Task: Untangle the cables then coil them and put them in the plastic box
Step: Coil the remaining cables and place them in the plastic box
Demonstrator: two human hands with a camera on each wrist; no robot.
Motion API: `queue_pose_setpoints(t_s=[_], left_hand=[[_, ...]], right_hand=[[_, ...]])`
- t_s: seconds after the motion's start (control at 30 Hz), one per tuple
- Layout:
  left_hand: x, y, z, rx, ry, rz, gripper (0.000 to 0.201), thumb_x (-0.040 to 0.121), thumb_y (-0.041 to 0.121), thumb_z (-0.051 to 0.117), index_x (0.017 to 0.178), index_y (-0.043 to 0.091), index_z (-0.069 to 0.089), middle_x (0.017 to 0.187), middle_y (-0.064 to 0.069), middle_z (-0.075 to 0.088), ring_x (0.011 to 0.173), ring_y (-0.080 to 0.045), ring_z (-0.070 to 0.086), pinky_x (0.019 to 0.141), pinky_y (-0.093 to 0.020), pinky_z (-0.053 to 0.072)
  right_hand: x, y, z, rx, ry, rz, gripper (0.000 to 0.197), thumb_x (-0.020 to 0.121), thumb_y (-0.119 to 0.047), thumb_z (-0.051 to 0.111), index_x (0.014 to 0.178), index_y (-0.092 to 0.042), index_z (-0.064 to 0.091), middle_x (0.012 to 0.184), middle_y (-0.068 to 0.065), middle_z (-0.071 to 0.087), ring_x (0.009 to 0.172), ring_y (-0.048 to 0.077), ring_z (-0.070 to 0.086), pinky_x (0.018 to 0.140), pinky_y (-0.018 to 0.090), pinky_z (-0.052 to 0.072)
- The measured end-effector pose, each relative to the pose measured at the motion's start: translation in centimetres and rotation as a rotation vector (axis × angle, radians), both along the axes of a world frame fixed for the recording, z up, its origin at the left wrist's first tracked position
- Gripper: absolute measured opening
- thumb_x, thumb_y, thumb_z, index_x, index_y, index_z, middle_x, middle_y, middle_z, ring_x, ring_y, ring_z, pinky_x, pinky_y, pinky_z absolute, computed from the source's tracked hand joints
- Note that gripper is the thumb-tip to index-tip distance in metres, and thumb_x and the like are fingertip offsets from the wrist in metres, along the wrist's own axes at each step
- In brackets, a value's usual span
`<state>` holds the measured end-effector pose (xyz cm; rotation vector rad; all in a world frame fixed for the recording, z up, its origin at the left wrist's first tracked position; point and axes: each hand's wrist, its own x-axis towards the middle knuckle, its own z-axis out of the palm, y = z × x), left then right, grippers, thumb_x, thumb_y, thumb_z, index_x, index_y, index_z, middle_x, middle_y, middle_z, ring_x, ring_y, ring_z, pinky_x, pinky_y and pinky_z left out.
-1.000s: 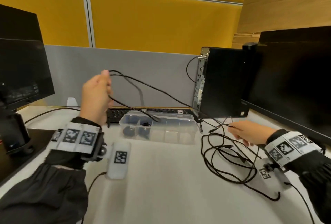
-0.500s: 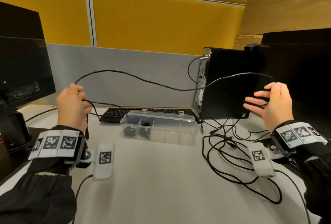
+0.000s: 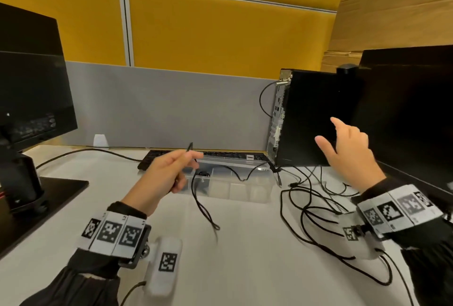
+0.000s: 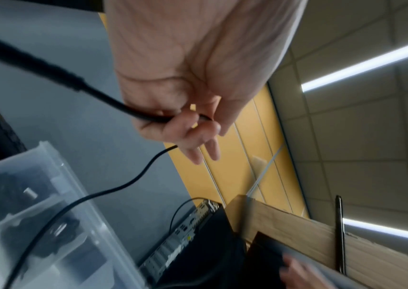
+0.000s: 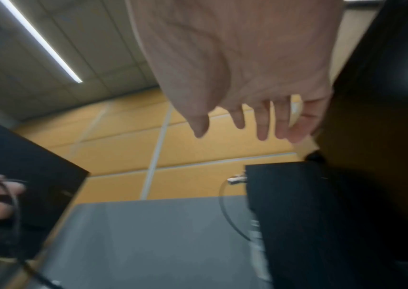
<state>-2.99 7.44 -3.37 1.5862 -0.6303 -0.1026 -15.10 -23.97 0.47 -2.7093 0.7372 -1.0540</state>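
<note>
My left hand (image 3: 182,163) hovers just left of the clear plastic box (image 3: 245,189) and grips a thin black cable (image 3: 203,207). The cable hangs from it in a doubled loop down to the white table, and a strand of it drapes across the box top. In the left wrist view the fingers (image 4: 173,125) curl round the same cable (image 4: 114,103), with the box (image 4: 49,195) below. My right hand (image 3: 335,144) is raised in front of the computer tower with fingers spread and holds nothing; the right wrist view shows its fingers (image 5: 262,121) apart. A tangle of black cables (image 3: 316,207) lies on the table at the right.
A monitor (image 3: 31,85) on a stand occupies the left side. A black computer tower (image 3: 316,119) and a second monitor (image 3: 404,114) stand at the right. A keyboard (image 3: 159,158) lies behind the box against the grey partition (image 3: 171,104). Cardboard (image 3: 397,11) leans at the back right.
The right hand has let go of the cable that was stretched between both hands. The left hand has moved right toward the box, and the cable now sags in a loop onto the table.
</note>
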Motion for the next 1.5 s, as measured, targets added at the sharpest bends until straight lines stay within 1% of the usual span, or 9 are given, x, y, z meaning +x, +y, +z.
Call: queue_pose_setpoints(t_s=[0.27, 0.4, 0.53, 0.7, 0.9, 1.0, 1.13, 1.23, 1.5], left_hand=[[-1.6, -1.1, -1.4, 0.093, -0.095, -0.411, 0.030, 0.091, 0.046, 0.048, 0.100, 0.028, 0.070, 0.055, 0.007, 0.036, 0.052, -0.007, 0.030, 0.053, -0.015, 0.029], [-1.6, -0.6, -1.3, -0.067, 0.010, -0.389, 0.030, 0.088, 0.039, 0.047, 0.073, 0.026, 0.069, 0.052, 0.013, 0.029, 0.049, -0.007, 0.026, 0.057, -0.020, 0.033], [-0.4, 0.9, -0.4, -0.521, 0.269, -0.431, 0.022, 0.085, 0.035, 0.058, 0.069, 0.021, 0.063, 0.057, 0.008, 0.016, 0.046, -0.008, 0.017, 0.049, -0.019, 0.036], [-0.6, 0.9, 0.4, -0.764, 0.344, -0.343, 0.034, 0.090, 0.025, 0.041, 0.099, 0.013, 0.071, 0.067, 0.007, 0.058, 0.049, -0.004, 0.047, 0.050, -0.018, 0.049], [-0.6, 0.2, -0.3, -0.673, 0.241, -0.220, 0.036, 0.100, 0.022, 0.028, 0.119, 0.003, 0.053, 0.125, -0.012, 0.061, 0.116, -0.021, 0.059, 0.099, -0.032, 0.046], [-0.6, 0.2, -0.7, -0.380, 0.122, -0.166, 0.039, 0.102, 0.022, 0.026, 0.108, -0.002, 0.056, 0.119, -0.012, 0.064, 0.110, -0.017, 0.063, 0.097, -0.028, 0.048], [-1.4, 0.0, -0.6, -0.096, 0.116, -0.300, 0.030, 0.100, 0.021, 0.031, 0.091, -0.002, 0.049, 0.077, -0.012, 0.067, 0.062, -0.017, 0.066, 0.059, -0.018, 0.050], [-2.6, 0.1, 0.0, -0.071, 0.053, -0.446, 0.037, 0.095, 0.031, 0.032, 0.075, 0.005, 0.048, 0.058, -0.004, 0.060, 0.053, -0.026, 0.049, 0.063, -0.023, 0.043], [-1.8, 0.1, 0.5, -0.516, 0.091, -0.220, 0.039, 0.095, 0.024, 0.037, 0.073, 0.009, 0.066, 0.046, 0.001, 0.052, 0.036, -0.007, 0.028, 0.046, -0.016, 0.029]], right_hand=[[2.2, 13.1, -3.0, 0.267, 0.321, 0.814, 0.067, 0.087, -0.052, 0.048, 0.144, -0.037, 0.017, 0.150, -0.006, 0.026, 0.138, 0.010, 0.020, 0.113, 0.040, 0.024], [3.6, 13.7, -4.1, 0.396, 0.108, 0.882, 0.025, 0.099, -0.029, 0.039, 0.095, -0.011, 0.056, 0.088, -0.008, 0.061, 0.093, 0.008, 0.058, 0.093, 0.037, 0.045], [3.3, 12.4, -4.1, 0.791, 0.009, 0.963, 0.036, 0.101, -0.026, 0.034, 0.067, -0.014, 0.040, 0.049, -0.013, 0.036, 0.044, 0.006, 0.039, 0.055, 0.024, 0.049], [3.8, 12.1, -4.9, 0.167, 0.396, 0.797, 0.028, 0.102, -0.026, 0.030, 0.089, -0.018, 0.054, 0.079, -0.020, 0.051, 0.069, -0.006, 0.050, 0.062, 0.011, 0.040], [1.4, 16.1, -4.9, -0.376, 0.630, 0.911, 0.031, 0.101, -0.041, 0.027, 0.112, -0.023, 0.048, 0.082, 0.001, 0.054, 0.073, 0.023, 0.050, 0.065, 0.034, 0.041], [0.7, 17.2, -3.6, -0.401, 0.473, 1.027, 0.034, 0.099, -0.042, 0.028, 0.105, -0.019, 0.053, 0.086, 0.004, 0.064, 0.076, 0.024, 0.058, 0.063, 0.035, 0.044], [1.0, 16.5, -0.8, -0.268, -0.079, 1.015, 0.024, 0.092, -0.037, 0.039, 0.089, -0.025, 0.060, 0.065, -0.012, 0.057, 0.056, 0.006, 0.049, 0.054, 0.029, 0.048], [2.7, 14.8, 0.6, -0.104, -0.278, 0.871, 0.028, 0.092, -0.042, 0.043, 0.088, -0.023, 0.063, 0.069, -0.014, 0.061, 0.062, 0.006, 0.055, 0.059, 0.035, 0.050], [4.4, 13.6, -2.5, 0.254, 0.589, 1.020, 0.026, 0.102, -0.026, 0.032, 0.092, -0.022, 0.056, 0.059, -0.016, 0.050, 0.052, -0.003, 0.044, 0.059, 0.012, 0.036]])
